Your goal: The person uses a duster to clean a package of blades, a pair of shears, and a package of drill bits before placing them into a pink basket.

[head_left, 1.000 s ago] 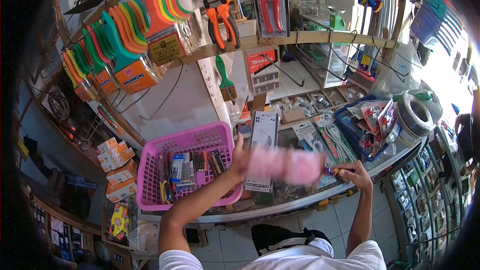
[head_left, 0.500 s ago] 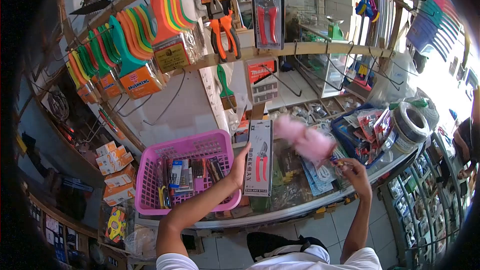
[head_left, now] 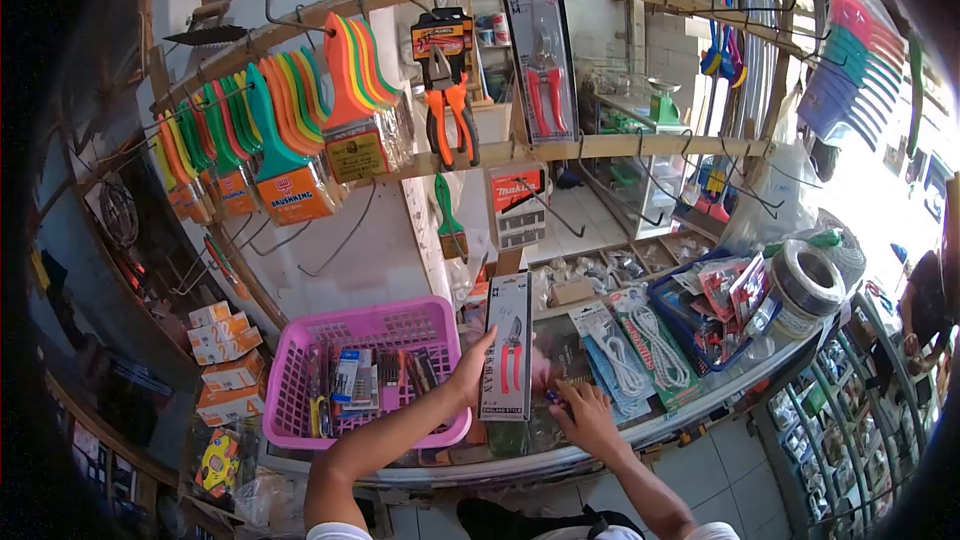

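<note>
My left hand (head_left: 474, 370) grips the left edge of a boxed pair of red-handled pruning shears (head_left: 511, 365), which stands upright over the glass counter. Low over the counter, just right of that pack, my right hand (head_left: 590, 418) is closed round the handle of a pink duster (head_left: 545, 365). Most of the duster is hidden behind the shears pack. A pink basket (head_left: 285, 380) with packaged tools stands left of my left hand. White cables in packs (head_left: 622, 365) lie right of my right hand.
Paint brushes (head_left: 290, 130), orange pliers (head_left: 450, 120) and another shears pack (head_left: 543, 70) hang from hooked wooden rails ahead. A blue basket (head_left: 720, 355) of packets and wire coils (head_left: 808, 275) sit at the right. Small orange-white boxes (head_left: 230, 370) are stacked at the left. A person (head_left: 925, 300) is at the far right.
My right hand has moved left and down to the counter with the pink duster, now mostly behind the pack. My left hand still holds the shears pack. The view has shifted slightly.
</note>
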A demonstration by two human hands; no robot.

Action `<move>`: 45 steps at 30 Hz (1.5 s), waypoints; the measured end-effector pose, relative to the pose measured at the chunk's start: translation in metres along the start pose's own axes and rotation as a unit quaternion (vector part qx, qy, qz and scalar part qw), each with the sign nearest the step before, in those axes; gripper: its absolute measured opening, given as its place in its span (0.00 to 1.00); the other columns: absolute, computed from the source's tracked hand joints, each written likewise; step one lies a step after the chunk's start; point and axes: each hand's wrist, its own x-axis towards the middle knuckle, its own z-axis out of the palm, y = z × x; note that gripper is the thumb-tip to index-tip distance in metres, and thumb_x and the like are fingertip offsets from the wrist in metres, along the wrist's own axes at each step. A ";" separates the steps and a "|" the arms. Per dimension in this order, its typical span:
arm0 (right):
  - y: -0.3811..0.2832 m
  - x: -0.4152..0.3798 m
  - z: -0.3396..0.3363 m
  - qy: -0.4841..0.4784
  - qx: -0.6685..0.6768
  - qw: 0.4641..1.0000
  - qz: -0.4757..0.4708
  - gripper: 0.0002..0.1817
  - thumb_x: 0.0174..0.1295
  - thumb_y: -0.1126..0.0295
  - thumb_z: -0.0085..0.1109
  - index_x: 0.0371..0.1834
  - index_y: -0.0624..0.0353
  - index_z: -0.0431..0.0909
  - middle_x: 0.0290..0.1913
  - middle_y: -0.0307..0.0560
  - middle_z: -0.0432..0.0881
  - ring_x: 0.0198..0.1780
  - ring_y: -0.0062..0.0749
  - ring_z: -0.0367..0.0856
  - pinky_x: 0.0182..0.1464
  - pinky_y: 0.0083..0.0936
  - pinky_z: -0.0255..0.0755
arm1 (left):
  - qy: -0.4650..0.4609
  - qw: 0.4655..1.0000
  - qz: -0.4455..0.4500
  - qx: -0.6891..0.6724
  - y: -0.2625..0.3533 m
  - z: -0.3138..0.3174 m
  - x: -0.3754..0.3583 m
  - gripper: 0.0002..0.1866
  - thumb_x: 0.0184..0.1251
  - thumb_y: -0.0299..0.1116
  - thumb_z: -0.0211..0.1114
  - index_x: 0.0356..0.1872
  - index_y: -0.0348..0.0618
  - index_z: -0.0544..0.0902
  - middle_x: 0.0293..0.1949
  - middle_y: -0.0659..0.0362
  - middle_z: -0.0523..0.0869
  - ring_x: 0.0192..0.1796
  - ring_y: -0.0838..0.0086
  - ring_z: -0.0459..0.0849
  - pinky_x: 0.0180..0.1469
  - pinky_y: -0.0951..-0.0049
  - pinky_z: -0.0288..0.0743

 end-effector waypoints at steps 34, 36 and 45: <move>-0.167 0.083 -0.319 0.464 -0.147 0.869 -0.083 0.38 0.50 0.64 0.74 0.70 0.50 0.74 0.60 0.57 0.73 0.59 0.48 0.76 0.60 0.40 0.70 | -0.137 0.980 -0.015 0.144 -0.006 0.006 0.004 0.39 0.73 0.71 0.38 0.70 0.52 0.67 0.56 0.54 0.82 0.55 0.70 0.82 0.54 0.67 0.74; -0.171 0.086 -0.316 0.466 -0.113 0.874 -0.083 0.38 0.50 0.64 0.73 0.69 0.50 0.75 0.59 0.57 0.73 0.58 0.48 0.76 0.60 0.40 0.70 | -0.137 0.980 -0.015 0.140 -0.006 0.007 0.004 0.38 0.73 0.70 0.38 0.69 0.51 0.68 0.56 0.54 0.82 0.54 0.70 0.82 0.53 0.67 0.74; -0.183 0.088 -0.306 0.451 -0.109 0.884 -0.065 0.39 0.49 0.61 0.75 0.69 0.46 0.75 0.56 0.56 0.74 0.54 0.48 0.80 0.55 0.40 0.73 | -0.132 0.980 -0.026 0.149 -0.007 0.004 0.007 0.36 0.75 0.66 0.41 0.69 0.47 0.67 0.54 0.51 0.82 0.55 0.67 0.83 0.55 0.64 0.76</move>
